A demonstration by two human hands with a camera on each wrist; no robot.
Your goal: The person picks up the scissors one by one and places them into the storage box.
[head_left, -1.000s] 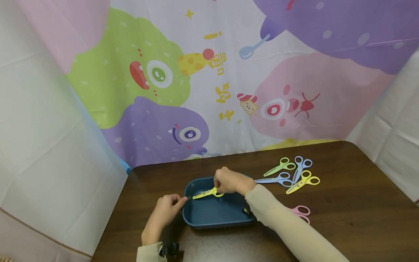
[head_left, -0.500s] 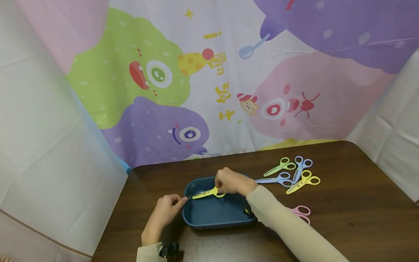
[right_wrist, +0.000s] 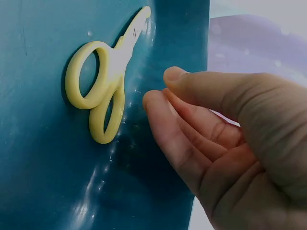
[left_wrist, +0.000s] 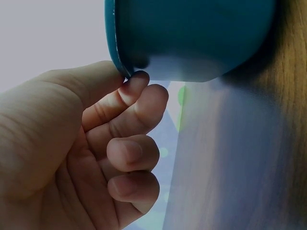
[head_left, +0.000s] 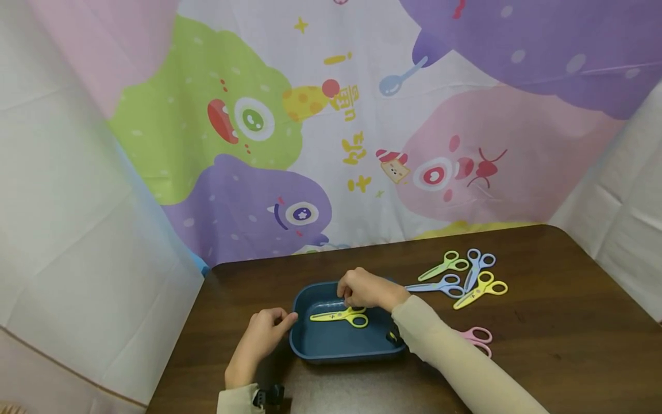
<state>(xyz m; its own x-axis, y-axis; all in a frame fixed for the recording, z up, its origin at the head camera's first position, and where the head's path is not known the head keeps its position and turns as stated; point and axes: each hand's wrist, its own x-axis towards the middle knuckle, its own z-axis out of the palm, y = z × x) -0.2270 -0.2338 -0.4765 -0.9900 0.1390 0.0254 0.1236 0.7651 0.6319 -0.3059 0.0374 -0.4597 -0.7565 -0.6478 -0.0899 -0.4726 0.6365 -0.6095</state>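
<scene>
At the far left, white cloth (head_left: 67,172) is hanging well apart from the left grip. Next, the person's left hand (head_left: 260,334) is reaching up out of a pale sleeve (head_left: 237,400), and its grip is clamping the near-left rim of a dark blue tray (head_left: 331,340) between thumb and forefinger, the other fingers curling loosely outside. The tray is standing on the brown tabletop (head_left: 543,299), stretching right from the left grip to beneath the right forearm. Inside it, yellow scissors (head_left: 337,315) are lying flat between the two grips, their tip pointing toward the left grip and their handle loops resting just beside the right one. The right hand (head_left: 366,289) is hovering over the far part of the tray; its grip is holding nothing, the thumb and forefinger tips staying close together but slightly apart, well off the loops. To the right of that grip, blue scissors (head_left: 441,286) are lying nearest, with green scissors (head_left: 445,265) beyond them, then another blue pair (head_left: 476,269) and a second yellow pair (head_left: 478,288) farther right. Nearer the person, pink scissors (head_left: 471,333) are showing their loops, the rest hiding behind the right sleeve (head_left: 455,353). Beyond both grips, a printed backdrop (head_left: 331,230) is hanging.
</scene>
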